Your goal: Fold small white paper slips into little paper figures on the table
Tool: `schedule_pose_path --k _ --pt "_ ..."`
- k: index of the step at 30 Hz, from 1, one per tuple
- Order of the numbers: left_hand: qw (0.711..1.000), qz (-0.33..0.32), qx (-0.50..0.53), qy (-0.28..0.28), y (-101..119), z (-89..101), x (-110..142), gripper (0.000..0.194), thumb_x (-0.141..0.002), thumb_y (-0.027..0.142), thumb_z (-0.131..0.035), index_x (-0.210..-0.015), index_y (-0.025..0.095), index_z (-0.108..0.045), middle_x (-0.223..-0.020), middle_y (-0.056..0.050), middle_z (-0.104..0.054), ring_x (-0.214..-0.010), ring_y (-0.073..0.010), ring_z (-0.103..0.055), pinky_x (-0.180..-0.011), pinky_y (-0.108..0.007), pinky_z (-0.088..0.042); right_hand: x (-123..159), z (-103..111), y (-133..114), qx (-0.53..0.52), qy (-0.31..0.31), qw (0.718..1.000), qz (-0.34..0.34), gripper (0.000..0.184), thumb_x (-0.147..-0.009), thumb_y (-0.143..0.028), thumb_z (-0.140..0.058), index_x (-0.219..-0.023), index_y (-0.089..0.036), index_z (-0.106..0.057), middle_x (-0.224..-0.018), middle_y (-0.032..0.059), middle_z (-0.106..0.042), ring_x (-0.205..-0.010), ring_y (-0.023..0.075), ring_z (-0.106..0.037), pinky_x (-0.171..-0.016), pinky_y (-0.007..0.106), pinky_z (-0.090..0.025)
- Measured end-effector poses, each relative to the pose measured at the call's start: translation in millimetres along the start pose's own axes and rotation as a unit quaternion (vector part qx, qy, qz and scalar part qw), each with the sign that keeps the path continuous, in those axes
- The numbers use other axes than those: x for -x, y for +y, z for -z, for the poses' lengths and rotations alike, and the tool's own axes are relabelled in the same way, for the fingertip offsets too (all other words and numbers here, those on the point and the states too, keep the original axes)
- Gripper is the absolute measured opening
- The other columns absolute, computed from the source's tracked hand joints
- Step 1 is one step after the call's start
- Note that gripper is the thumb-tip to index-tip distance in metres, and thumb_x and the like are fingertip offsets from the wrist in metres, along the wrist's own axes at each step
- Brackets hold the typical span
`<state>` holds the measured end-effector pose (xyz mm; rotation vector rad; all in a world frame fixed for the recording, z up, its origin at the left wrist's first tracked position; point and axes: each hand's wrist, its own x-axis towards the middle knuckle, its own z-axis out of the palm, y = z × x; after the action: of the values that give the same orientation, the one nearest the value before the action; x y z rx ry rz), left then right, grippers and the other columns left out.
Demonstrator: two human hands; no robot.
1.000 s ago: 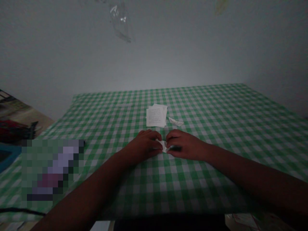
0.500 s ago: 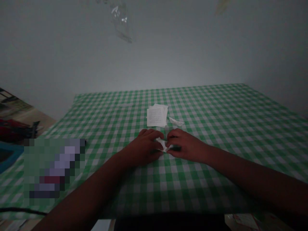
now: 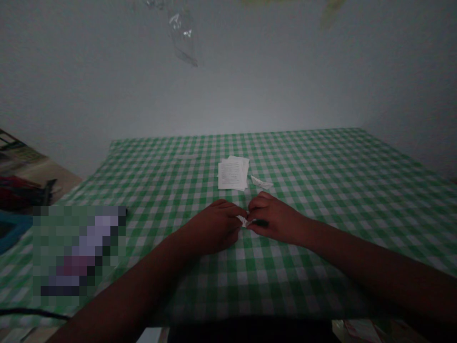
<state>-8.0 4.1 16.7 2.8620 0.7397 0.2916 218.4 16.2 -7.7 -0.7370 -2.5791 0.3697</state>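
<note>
My left hand (image 3: 213, 225) and my right hand (image 3: 272, 217) rest on a table with a green and white checked cloth (image 3: 321, 190). Their fingertips meet over a small white folded piece of paper (image 3: 244, 221), pinched between them, and most of it is hidden by the fingers. Just beyond the hands lies a small stack of white printed paper squares (image 3: 233, 173). To the right of the stack lies a small folded white paper shape (image 3: 261, 181).
A blurred-out patch (image 3: 78, 252) covers something at the table's left side. A dark cable (image 3: 28, 313) runs along the near left edge. A pale wall stands right behind the table, and dim clutter (image 3: 21, 195) sits on the floor at the far left.
The hands have stayed together on the small paper, with the fingers shifting slightly and covering more of it. The view has tilted a little.
</note>
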Motion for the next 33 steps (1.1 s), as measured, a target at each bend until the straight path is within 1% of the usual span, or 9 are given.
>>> schedule_pose_path --k 3,10,16,21,26,33 --pt "1.0 0.002 -0.006 0.002 -1 -0.8 1 0.019 -0.087 0.014 -0.056 -0.101 0.018 -0.068 -0.117 -0.006 -0.068 -0.109 -0.0211 -0.061 -0.099 -0.04 -0.043 0 0 1 0.007 -0.005 1.0 0.008 0.015 -0.09 -0.029 -0.062 -0.092 -0.018 -0.071 -0.093 0.0062 -0.064 -0.089 0.0203 -0.054 -0.084 0.037 -0.044" --pt "0.999 0.015 -0.033 -0.02 2 3.2 0 0.017 -0.088 0.017 -0.057 -0.1 0.018 -0.069 -0.118 -0.007 -0.067 -0.106 -0.0224 -0.062 -0.097 -0.041 -0.044 1 0 1 0.034 -0.012 0.999 0.025 0.018 -0.093 -0.03 -0.058 -0.094 -0.016 -0.07 -0.094 0.0069 -0.065 -0.089 0.0202 -0.055 -0.085 0.038 -0.044" --pt "0.998 0.013 -0.047 -0.033 4 3.1 -1 0.013 -0.088 0.018 -0.057 -0.092 0.017 -0.069 -0.115 -0.008 -0.067 -0.106 -0.0222 -0.061 -0.098 -0.04 -0.043 1 0 1 0.047 -0.025 0.998 0.033 0.018 -0.094 -0.029 -0.057 -0.097 -0.017 -0.07 -0.097 0.0065 -0.067 -0.092 0.0207 -0.056 -0.087 0.039 -0.044" --pt "0.998 0.02 -0.045 -0.033 3 1.1 -1 0.013 -0.087 0.017 -0.057 -0.091 0.016 -0.069 -0.119 -0.008 -0.067 -0.107 -0.022 -0.061 -0.1 -0.04 -0.041 3 -1 0 0.075 -0.038 0.996 0.018 0.02 -0.095 -0.031 -0.055 -0.099 -0.018 -0.07 -0.098 0.0067 -0.067 -0.095 0.0219 -0.056 -0.088 0.04 -0.042" --pt "0.997 0.048 -0.036 -0.042 4 1.7 0 0.015 -0.087 0.019 -0.056 -0.094 0.019 -0.07 -0.122 -0.005 -0.066 -0.108 -0.0216 -0.061 -0.1 -0.04 -0.038 3 0 -5 0.095 -0.047 0.994 -0.008 0.021 -0.096 -0.034 -0.054 -0.099 -0.02 -0.071 -0.1 0.006 -0.068 -0.097 0.0226 -0.055 -0.087 0.04 -0.041" --pt "0.996 0.076 -0.011 -0.036 6 2.6 0 0.016 -0.088 0.018 -0.054 -0.093 0.021 -0.069 -0.124 -0.003 -0.066 -0.109 -0.0208 -0.061 -0.096 -0.039 -0.036 4 11 -15 0.114 -0.066 0.991 -0.029 0.024 -0.096 -0.033 -0.052 -0.101 -0.02 -0.071 -0.102 0.0067 -0.07 -0.099 0.024 -0.055 -0.086 0.041 -0.039"
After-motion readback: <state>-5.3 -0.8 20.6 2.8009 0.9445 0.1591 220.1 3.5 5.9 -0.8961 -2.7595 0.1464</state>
